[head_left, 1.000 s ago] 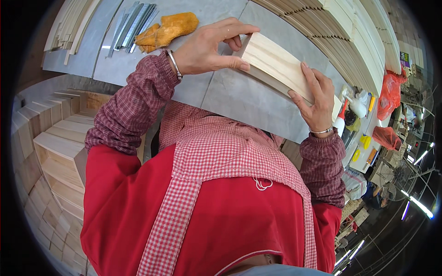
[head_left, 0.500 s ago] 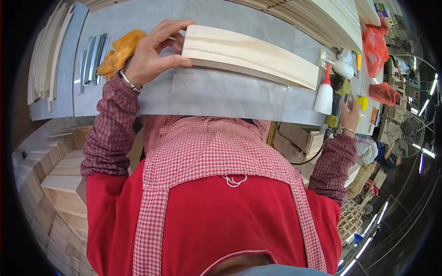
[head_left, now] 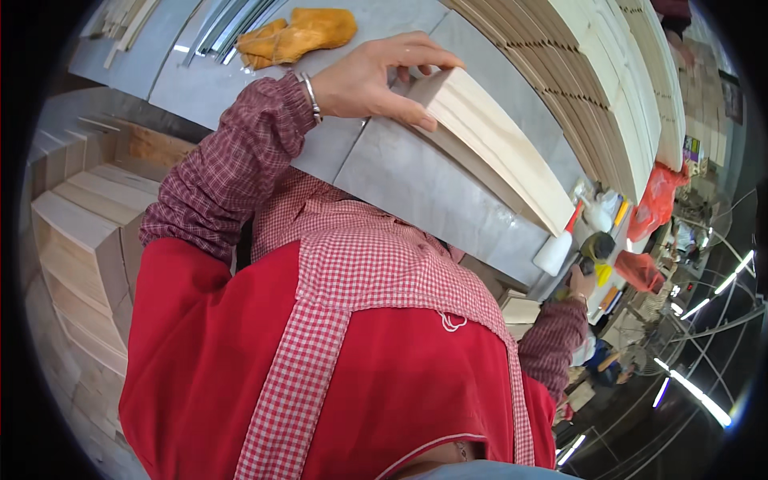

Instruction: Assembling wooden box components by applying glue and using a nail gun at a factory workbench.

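Left hand (head_left: 370,82): gripping one end of a long pale wooden piece (head_left: 502,140)
Right hand (head_left: 582,282): near a white bottle (head_left: 552,254) with red tip, grip unclear
Yellow-orange glove (head_left: 308,36): lying on the grey table (head_left: 424,188)

Single head-worn fisheye view, facing steeply down: the apron (head_left: 400,276) lies close below, the left hand (head_left: 370,80) and workbench (head_left: 420,186) somewhat farther off.

Right grip (head_left: 582,280) small and blurred, its hold unclear.
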Action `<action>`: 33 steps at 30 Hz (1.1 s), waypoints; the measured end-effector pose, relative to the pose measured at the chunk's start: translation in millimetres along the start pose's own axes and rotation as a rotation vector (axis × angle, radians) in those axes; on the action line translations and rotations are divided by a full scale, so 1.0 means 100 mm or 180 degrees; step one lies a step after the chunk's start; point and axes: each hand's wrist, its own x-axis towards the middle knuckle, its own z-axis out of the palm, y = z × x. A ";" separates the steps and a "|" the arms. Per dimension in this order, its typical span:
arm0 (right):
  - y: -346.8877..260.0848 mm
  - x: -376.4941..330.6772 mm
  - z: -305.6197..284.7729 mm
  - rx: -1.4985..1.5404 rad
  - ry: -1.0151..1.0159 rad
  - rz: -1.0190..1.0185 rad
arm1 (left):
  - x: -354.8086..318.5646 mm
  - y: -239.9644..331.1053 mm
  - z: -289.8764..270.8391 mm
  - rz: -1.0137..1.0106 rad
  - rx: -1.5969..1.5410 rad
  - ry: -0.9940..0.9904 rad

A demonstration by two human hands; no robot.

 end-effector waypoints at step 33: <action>-3.25 -2.26 0.02 -0.0513 -0.1616 -0.1277 | 0.02 -0.06 0.07 0.0392 -0.0203 0.0219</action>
